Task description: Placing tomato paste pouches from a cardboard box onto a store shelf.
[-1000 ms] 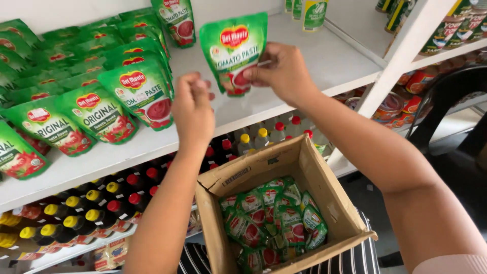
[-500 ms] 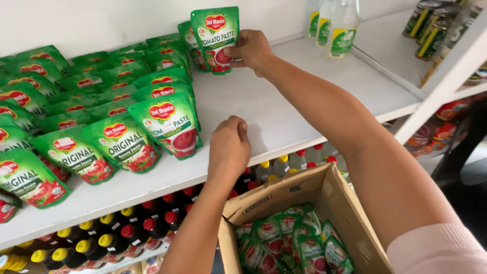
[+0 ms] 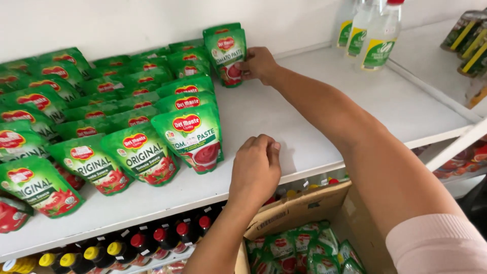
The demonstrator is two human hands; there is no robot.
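My right hand [image 3: 257,64] reaches to the back of the white shelf [image 3: 314,111] and grips a green stand-up pouch of tomato paste [image 3: 226,53], held upright against the wall at the end of a row of like pouches. My left hand [image 3: 256,170] rests with curled fingers on the shelf's front edge and holds nothing. It sits just right of the front tomato paste pouch [image 3: 190,137]. Rows of green sauce pouches [image 3: 86,127] fill the shelf's left half.
An open cardboard box [image 3: 304,213] with several green pouches stands below the shelf at my front. Dark bottles with red and yellow caps [image 3: 127,246] line the lower shelf. Clear bottles with green labels [image 3: 368,33] stand at the back right, jars [image 3: 469,35] farther right.
My right hand has carried the pouch down and back until it stands at the rear of the shelf. My left hand has dropped from mid-air onto the shelf's front edge.
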